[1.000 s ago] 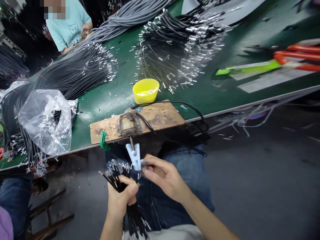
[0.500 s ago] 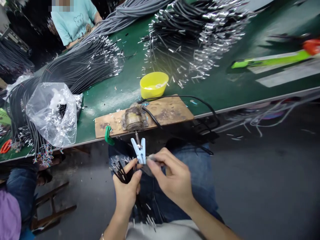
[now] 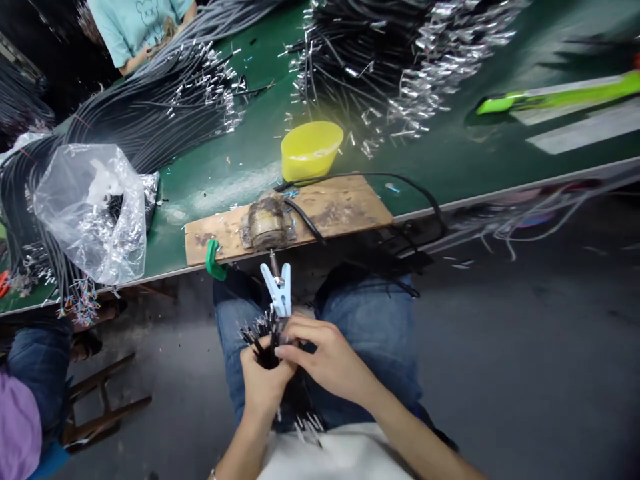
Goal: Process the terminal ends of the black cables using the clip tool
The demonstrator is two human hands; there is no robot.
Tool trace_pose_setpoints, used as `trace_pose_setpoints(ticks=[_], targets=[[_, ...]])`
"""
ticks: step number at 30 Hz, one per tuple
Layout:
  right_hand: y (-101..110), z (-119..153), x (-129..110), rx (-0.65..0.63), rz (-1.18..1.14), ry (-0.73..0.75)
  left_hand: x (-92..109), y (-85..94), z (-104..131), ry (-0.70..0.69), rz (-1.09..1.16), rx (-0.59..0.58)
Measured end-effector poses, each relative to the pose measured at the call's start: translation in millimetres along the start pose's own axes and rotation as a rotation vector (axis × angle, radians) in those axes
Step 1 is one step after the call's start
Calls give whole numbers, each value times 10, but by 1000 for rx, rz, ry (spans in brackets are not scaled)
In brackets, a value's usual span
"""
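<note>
My left hand point(image 3: 266, 387) is closed around a bundle of short black cables point(image 3: 264, 353), whose bare silver ends stick up above the fingers and hang out below. At the bundle's right side, my right hand point(image 3: 325, 353) pinches a black cable; its fingertips are partly hidden among the strands. Just above both hands, a light blue clothespin point(image 3: 280, 293) hangs on the metal shaft point(image 3: 273, 261) of a small worn motor point(image 3: 267, 223). The motor is mounted on a wooden board point(image 3: 340, 210) at the table's edge.
A green clamp point(image 3: 215, 260) grips the board's left part. Behind it stands a yellow cup point(image 3: 311, 152). The green table point(image 3: 200, 193) bears cable heaps point(image 3: 370, 67), a clear plastic bag point(image 3: 95, 213) and a lime-green tool point(image 3: 555, 95). A person point(image 3: 140, 27) sits across; a wooden stool point(image 3: 107, 400) stands left.
My right hand has moved from beside the clothespin down and left onto the bundle. My left hand has shifted slightly right and down with the cables. The view has tilted a little.
</note>
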State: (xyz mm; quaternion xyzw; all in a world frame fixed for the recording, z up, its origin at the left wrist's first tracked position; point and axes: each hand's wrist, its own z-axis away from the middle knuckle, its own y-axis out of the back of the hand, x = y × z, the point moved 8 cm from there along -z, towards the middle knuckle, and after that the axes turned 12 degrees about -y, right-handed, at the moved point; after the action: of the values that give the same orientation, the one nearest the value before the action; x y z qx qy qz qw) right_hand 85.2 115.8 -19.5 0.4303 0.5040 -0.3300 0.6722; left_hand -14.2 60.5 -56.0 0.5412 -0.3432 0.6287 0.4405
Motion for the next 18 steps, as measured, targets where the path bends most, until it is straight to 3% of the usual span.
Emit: trace_pose_setpoints(ticks=[2,8,12,16,18], targets=[[75,-19,18,29,-78,-5,-51,65,1,46,58,44],[147,-109,-56,-64,-280,25,-159,103,59,121,149,70],[249,-108,-120,118,-220,55,-48,118,52,98,122,100],[285,38,-393,379,-22,301,93,38,20,60,100,39],[284,73,-440,408,-66,348,129,-1,2,55,117,15]])
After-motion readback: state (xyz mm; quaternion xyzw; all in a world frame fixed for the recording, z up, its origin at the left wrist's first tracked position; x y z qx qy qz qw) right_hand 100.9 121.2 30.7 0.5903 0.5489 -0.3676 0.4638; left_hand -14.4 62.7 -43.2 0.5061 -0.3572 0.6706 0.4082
